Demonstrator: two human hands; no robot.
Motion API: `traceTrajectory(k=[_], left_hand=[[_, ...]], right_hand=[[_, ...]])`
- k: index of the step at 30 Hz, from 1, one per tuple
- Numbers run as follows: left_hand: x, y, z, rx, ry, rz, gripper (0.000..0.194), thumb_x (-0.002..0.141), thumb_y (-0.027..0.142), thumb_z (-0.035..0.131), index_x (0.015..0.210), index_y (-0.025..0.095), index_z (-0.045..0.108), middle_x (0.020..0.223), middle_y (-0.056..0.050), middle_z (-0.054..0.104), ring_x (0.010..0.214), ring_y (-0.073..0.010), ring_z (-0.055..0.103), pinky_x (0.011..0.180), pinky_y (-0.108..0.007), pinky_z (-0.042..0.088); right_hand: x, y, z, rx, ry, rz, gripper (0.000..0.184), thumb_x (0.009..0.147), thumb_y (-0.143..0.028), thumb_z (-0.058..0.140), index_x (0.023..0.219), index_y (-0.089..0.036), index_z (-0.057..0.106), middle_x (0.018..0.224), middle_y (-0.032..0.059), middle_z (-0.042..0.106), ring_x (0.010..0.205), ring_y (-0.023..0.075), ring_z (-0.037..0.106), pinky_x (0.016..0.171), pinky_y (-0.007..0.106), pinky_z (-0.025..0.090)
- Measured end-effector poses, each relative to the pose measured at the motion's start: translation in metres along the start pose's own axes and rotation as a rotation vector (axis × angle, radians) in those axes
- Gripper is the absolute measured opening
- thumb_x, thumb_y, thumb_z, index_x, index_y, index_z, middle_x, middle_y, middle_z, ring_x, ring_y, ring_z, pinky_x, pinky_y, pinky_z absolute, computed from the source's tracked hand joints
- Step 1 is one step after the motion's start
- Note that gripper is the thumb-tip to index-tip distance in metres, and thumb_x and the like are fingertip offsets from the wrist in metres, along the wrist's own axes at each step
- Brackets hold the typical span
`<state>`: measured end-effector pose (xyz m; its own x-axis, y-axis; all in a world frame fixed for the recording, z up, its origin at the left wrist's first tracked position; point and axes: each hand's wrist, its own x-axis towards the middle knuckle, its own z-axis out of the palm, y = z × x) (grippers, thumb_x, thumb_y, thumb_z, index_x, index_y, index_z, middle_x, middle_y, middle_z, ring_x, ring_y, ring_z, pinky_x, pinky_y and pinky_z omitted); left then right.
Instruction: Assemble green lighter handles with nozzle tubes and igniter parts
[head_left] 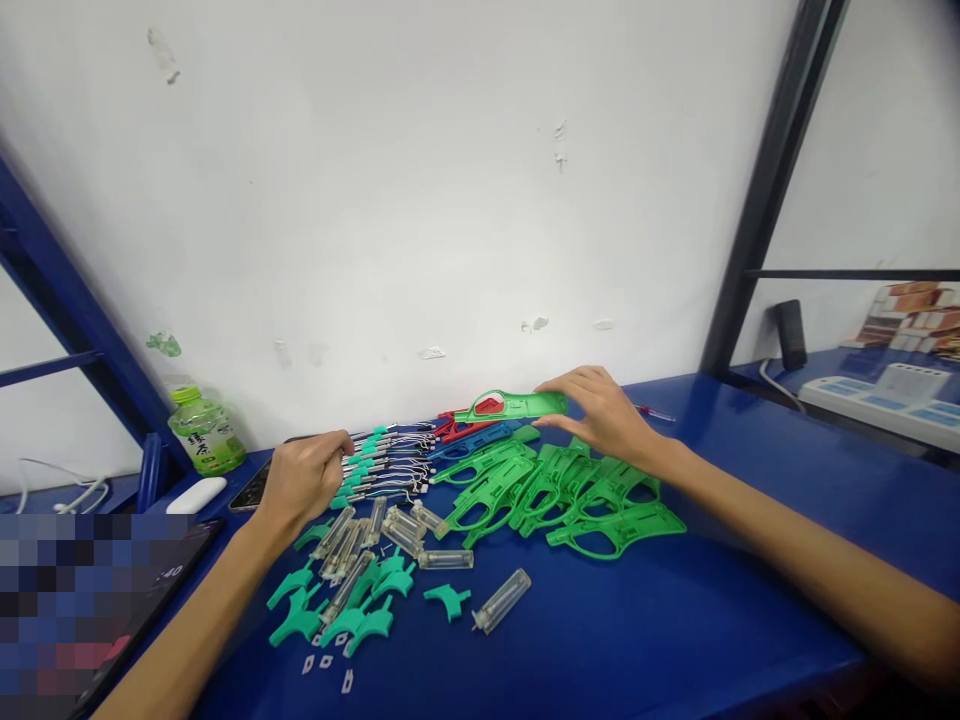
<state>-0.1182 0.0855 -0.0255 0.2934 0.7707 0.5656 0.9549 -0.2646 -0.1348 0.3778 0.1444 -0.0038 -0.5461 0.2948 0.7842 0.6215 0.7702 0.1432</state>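
Note:
My right hand [592,410] holds a green plastic lighter shell half [517,405] with a finger loop, raised over the back of the pile. Below it lie several more green shell halves [559,485]. My left hand [304,480] is closed at the left end of a row of thin wired igniter parts [390,465] with teal pieces on them; whatever its fingers pinch is hidden. In front lie several clear fuel tanks [504,600] and teal triggers [448,600], with small white bits [326,661] near the front.
Red shell halves [450,428] and a blue one [472,440] lie by the wall. At left are a green drink bottle [208,430], a white case [196,495] and a dark phone [251,490]. A pen [656,413] and a power strip [885,410] are at right.

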Motion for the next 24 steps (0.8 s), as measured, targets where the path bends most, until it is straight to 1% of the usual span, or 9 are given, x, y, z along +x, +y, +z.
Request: traceTrajectory(k=[4,11,16,24], left_hand=[[0.001,0.002,0.001,-0.006,-0.006,0.008,0.028,0.108,0.041,0.072,0.125,0.019,0.071,0.119,-0.006,0.075,0.097,-0.0203,0.075,0.085,-0.040,0.066],[0.004,0.010,0.001,-0.018,-0.008,0.014,0.027,0.108,0.041,0.072,0.123,0.018,0.072,0.116,-0.006,0.075,0.094,-0.0194,0.075,0.084,-0.039,0.066],[0.005,0.016,0.000,-0.020,-0.020,0.018,0.027,0.108,0.041,0.072,0.124,0.019,0.072,0.117,-0.006,0.075,0.095,-0.0198,0.075,0.085,-0.039,0.066],[0.005,0.016,-0.002,-0.033,-0.018,0.018,0.027,0.108,0.042,0.072,0.121,0.019,0.072,0.115,-0.005,0.075,0.093,-0.0191,0.074,0.084,-0.038,0.066]], right_hand=[[-0.001,0.000,0.001,-0.006,0.036,-0.019,0.034,0.107,-0.043,0.073,0.134,-0.020,0.071,0.132,0.0096,0.074,0.110,0.0249,0.075,0.095,0.048,0.065],[-0.001,-0.007,-0.001,0.026,0.079,-0.054,0.033,0.108,-0.043,0.072,0.132,-0.020,0.071,0.129,0.0090,0.075,0.106,0.0235,0.075,0.093,0.046,0.065],[0.001,-0.012,-0.004,0.045,0.119,-0.057,0.036,0.108,-0.043,0.072,0.135,-0.021,0.070,0.129,0.0092,0.075,0.106,0.0236,0.075,0.092,0.046,0.066],[0.001,-0.018,-0.003,0.092,0.132,-0.047,0.037,0.108,-0.043,0.072,0.138,-0.021,0.069,0.132,0.0097,0.074,0.107,0.0240,0.075,0.092,0.046,0.066]])
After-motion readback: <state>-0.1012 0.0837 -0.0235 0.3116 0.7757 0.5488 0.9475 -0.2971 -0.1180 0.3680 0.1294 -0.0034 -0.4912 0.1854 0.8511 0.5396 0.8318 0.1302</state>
